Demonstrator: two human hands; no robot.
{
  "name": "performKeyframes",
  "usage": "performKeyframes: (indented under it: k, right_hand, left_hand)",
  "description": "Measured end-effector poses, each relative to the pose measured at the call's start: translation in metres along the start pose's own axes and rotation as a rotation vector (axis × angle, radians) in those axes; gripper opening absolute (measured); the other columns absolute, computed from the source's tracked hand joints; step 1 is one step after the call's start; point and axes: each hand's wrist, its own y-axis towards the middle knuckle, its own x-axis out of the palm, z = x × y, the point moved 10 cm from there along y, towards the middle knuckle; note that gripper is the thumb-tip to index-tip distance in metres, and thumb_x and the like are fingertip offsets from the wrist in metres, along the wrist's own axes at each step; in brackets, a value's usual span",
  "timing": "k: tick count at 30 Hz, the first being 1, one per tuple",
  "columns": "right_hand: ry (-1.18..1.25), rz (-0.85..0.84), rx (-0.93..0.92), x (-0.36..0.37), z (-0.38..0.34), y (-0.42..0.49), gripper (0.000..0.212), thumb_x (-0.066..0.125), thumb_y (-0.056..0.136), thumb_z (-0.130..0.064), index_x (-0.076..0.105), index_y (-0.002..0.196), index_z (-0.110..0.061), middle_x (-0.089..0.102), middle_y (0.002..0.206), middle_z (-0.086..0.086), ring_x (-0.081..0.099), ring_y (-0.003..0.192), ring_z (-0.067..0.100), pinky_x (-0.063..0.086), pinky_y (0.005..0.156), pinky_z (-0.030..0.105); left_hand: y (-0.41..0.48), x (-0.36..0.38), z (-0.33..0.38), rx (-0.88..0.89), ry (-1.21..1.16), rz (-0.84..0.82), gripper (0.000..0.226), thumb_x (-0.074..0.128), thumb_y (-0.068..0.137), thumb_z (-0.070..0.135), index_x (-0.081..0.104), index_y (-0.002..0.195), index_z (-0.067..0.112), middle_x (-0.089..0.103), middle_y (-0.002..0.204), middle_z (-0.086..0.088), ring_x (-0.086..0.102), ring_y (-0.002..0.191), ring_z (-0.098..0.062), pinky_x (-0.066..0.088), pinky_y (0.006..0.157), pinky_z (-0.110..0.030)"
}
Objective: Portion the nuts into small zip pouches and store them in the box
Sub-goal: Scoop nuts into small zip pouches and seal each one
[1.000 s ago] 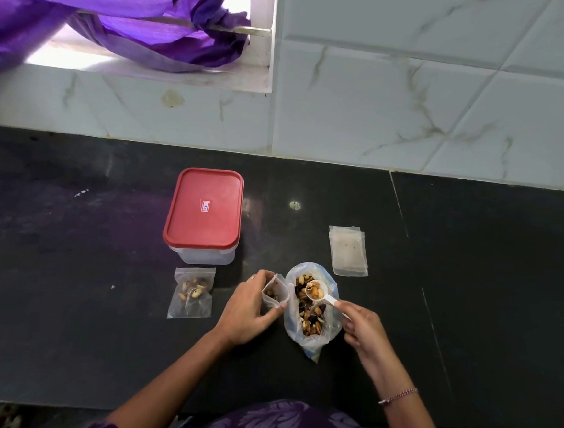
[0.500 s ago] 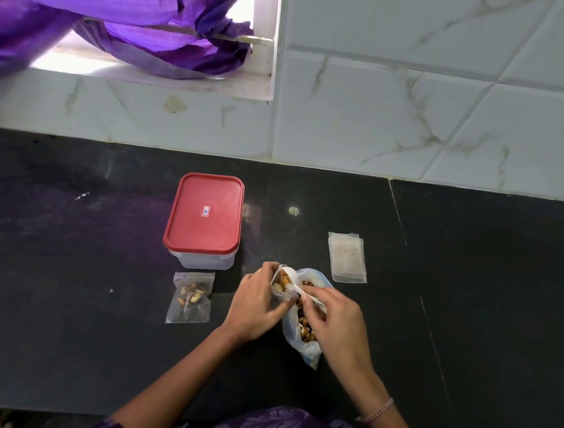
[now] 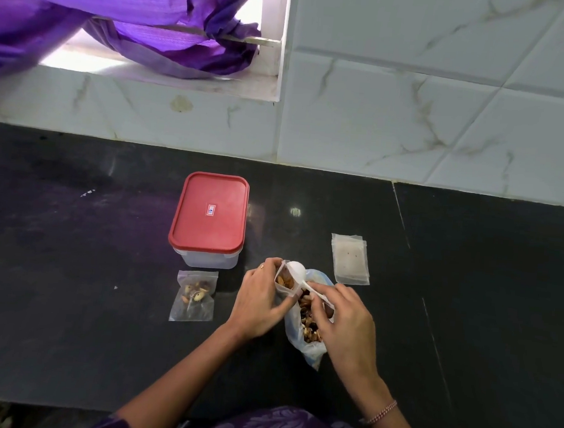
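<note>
Head view: left hand (image 3: 260, 300) pinches a small pouch (image 3: 284, 281) open, touching the nut bag (image 3: 307, 329) on the desk (image 3: 95, 334); right hand (image 3: 346, 323) fingers pinch a spoon (image 3: 295, 269) at its mouth. Filled pouch (image 3: 194, 296) lies beside the closed box (image 3: 209, 218).

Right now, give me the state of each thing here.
Box, lid on.
Filled pouch, lying flat by the box.
Held pouch, open, part filled, in left hand.
Spoon, in right hand, tipped over that pouch.
Nut bag, open, lying down.
Spare pouches, empty, stacked.
</note>
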Motion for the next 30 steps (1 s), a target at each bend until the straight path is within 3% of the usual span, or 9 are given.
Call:
performKeyframes:
  k: [5, 8, 10, 14, 16, 19, 23, 26, 30]
  right_hand:
    - [-0.068, -0.040, -0.007, 0.006, 0.000, 0.001, 0.020, 0.057, 0.087, -0.030, 0.071, 0.100, -0.024, 0.060, 0.090, -0.014, 0.047, 0.084, -0.004, 0.034, 0.059, 0.004]
    - [0.012, 0.120, 0.178, -0.010, 0.024, -0.002, 0.017, 0.066, 0.084, -0.026, 0.073, 0.098, -0.020, 0.050, 0.091, -0.009, 0.044, 0.090, 0.006, 0.037, 0.062, 0.011]
    - [0.003, 0.135, 0.314, -0.011, 0.046, -0.009, 0.019, 0.067, 0.085, -0.026, 0.072, 0.102, -0.019, 0.046, 0.092, -0.008, 0.042, 0.090, 0.009, 0.039, 0.065, 0.017]
    - [-0.080, -0.144, 0.501, 0.029, 0.082, -0.031, 0.029, 0.056, 0.093, -0.032, 0.066, 0.117, -0.020, 0.044, 0.096, -0.009, 0.039, 0.091, 0.005, 0.036, 0.061, 0.013]
    - [-0.109, -0.225, 0.522, 0.045, 0.089, -0.040, 0.031, 0.051, 0.096, -0.032, 0.063, 0.121, -0.021, 0.048, 0.100, -0.009, 0.040, 0.093, 0.005, 0.041, 0.068, 0.016]
    - [-0.127, -0.301, 0.524, 0.058, 0.088, -0.047, 0.033, 0.047, 0.097, -0.033, 0.060, 0.126, -0.024, 0.053, 0.108, -0.008, 0.044, 0.099, 0.006, 0.047, 0.084, 0.025]
    - [-0.282, -0.340, 0.420, 0.053, 0.078, -0.042, 0.040, 0.048, 0.094, -0.044, 0.047, 0.133, -0.034, 0.049, 0.118, -0.009, 0.041, 0.106, 0.008, 0.043, 0.087, 0.025]
    - [-0.354, -0.285, 0.360, 0.038, 0.069, -0.032, 0.053, 0.048, 0.090, -0.053, 0.040, 0.138, -0.032, 0.044, 0.123, -0.006, 0.038, 0.112, 0.012, 0.041, 0.091, 0.028]
    - [-0.017, -0.163, 0.275, 0.030, 0.031, -0.010, 0.054, 0.058, 0.085, -0.051, 0.050, 0.131, -0.023, 0.049, 0.116, -0.006, 0.038, 0.108, 0.009, 0.043, 0.092, 0.030]
  left_hand:
    - [0.001, -0.001, 0.004, 0.026, 0.000, -0.001, 0.047, 0.053, 0.086, 0.058, 0.045, 0.116, 0.023, 0.056, 0.105, 0.013, 0.051, 0.090, -0.001, 0.039, 0.087, -0.028]
    - [0.000, -0.004, -0.001, 0.008, 0.019, 0.016, 0.043, 0.055, 0.087, 0.058, 0.043, 0.114, 0.027, 0.057, 0.100, 0.013, 0.052, 0.088, -0.001, 0.040, 0.086, -0.027]
    - [-0.001, -0.006, -0.005, 0.000, 0.027, 0.027, 0.041, 0.055, 0.086, 0.057, 0.043, 0.112, 0.027, 0.057, 0.099, 0.013, 0.052, 0.087, -0.001, 0.041, 0.086, -0.027]
    - [-0.004, -0.010, -0.007, -0.003, 0.014, 0.047, 0.040, 0.055, 0.085, 0.056, 0.042, 0.110, 0.029, 0.056, 0.098, 0.013, 0.052, 0.086, -0.003, 0.042, 0.085, -0.030]
    - [-0.004, -0.010, -0.006, 0.000, 0.009, 0.053, 0.040, 0.056, 0.085, 0.055, 0.042, 0.111, 0.028, 0.056, 0.098, 0.013, 0.052, 0.086, -0.003, 0.042, 0.085, -0.031]
    - [-0.006, -0.013, -0.003, 0.008, -0.012, 0.065, 0.039, 0.057, 0.085, 0.055, 0.040, 0.111, 0.031, 0.056, 0.099, 0.012, 0.053, 0.088, -0.002, 0.043, 0.086, -0.031]
    - [-0.007, -0.018, 0.000, 0.019, -0.006, 0.085, 0.042, 0.061, 0.085, 0.052, 0.029, 0.110, 0.042, 0.053, 0.099, 0.014, 0.048, 0.088, 0.008, 0.041, 0.086, -0.029]
    - [-0.010, -0.021, -0.001, 0.009, 0.001, 0.098, 0.045, 0.058, 0.084, 0.054, 0.024, 0.111, 0.044, 0.050, 0.098, 0.016, 0.045, 0.091, 0.014, 0.037, 0.086, -0.027]
    - [-0.012, -0.017, -0.005, -0.007, -0.005, 0.071, 0.045, 0.054, 0.083, 0.057, 0.029, 0.114, 0.036, 0.052, 0.101, 0.012, 0.046, 0.086, 0.004, 0.037, 0.088, -0.027]
